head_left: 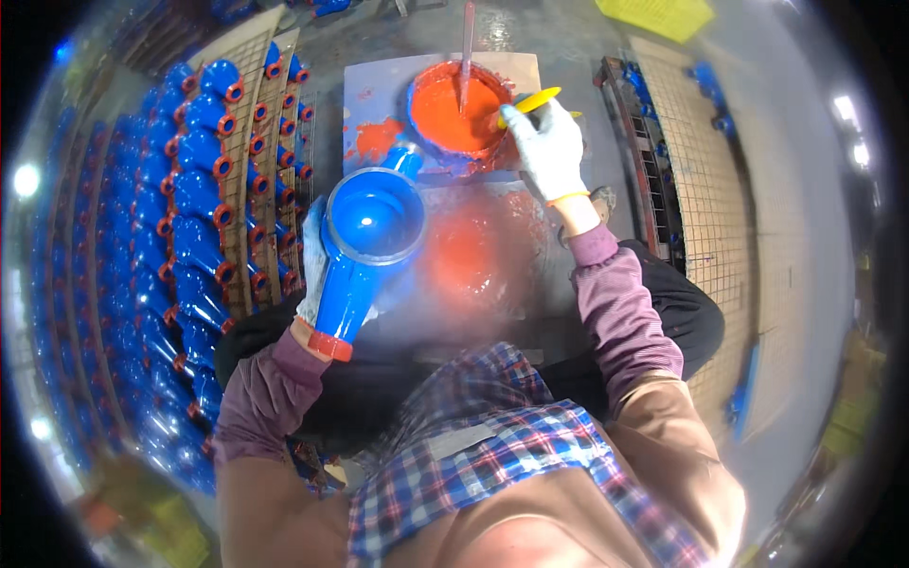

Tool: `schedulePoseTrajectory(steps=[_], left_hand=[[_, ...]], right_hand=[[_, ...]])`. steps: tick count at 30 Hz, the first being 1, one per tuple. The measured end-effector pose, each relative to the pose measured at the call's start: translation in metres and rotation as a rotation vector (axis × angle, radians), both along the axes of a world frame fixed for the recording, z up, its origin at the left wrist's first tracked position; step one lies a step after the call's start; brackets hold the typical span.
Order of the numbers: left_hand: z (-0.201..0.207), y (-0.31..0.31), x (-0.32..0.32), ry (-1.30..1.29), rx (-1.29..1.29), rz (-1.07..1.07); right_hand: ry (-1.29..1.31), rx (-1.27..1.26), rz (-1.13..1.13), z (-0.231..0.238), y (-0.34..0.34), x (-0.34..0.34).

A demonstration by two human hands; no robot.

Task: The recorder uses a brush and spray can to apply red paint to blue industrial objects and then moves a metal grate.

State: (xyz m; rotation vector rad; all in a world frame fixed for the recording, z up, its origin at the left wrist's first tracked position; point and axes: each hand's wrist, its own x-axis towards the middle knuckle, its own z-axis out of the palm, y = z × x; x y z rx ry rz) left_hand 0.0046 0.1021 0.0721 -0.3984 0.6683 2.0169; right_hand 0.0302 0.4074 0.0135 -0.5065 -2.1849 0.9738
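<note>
In my left hand (314, 251), which wears a pale glove, is a glossy blue pipe fitting (346, 295) with a wide round opening facing up. Its near end has an orange-red band; the narrower far end is blue. My gloved right hand (552, 151) grips a paintbrush by its yellow handle (537, 100), beside the right edge of a bucket (414, 112). The brush's bristles are hidden. Orange-red paint (440, 106) fills the bucket, and a reddish stick (468, 52) stands tilted in it.
A paint-spattered board (365, 90) lies under the bucket. Nearer me is a surface smeared with red (469, 256). Many blue fittings (199, 151) with orange-red ends stand in rows at left. A wire-grid rack (701, 189) lies at right, and a yellow crate (658, 14) sits at far right.
</note>
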Motion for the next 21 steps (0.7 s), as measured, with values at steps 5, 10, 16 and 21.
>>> schedulePoseTrajectory(steps=[5,10,16,21], left_hand=[[-0.004,-0.011,-0.015,-0.019,-0.054,-0.065],[-0.001,-0.018,-0.012,0.625,-0.183,-0.033],[0.017,0.004,0.003,1.973,-0.712,-0.003],[0.016,0.012,-0.004,2.725,-0.462,-0.041]], right_hand=[[-0.147,0.283,0.04,-0.021,-0.003,-0.025],[-0.115,0.38,-0.004,-0.011,-0.004,-0.009],[0.006,-0.031,-0.088,-0.008,0.007,0.026],[0.022,-0.708,-0.009,-0.004,0.017,0.052]])
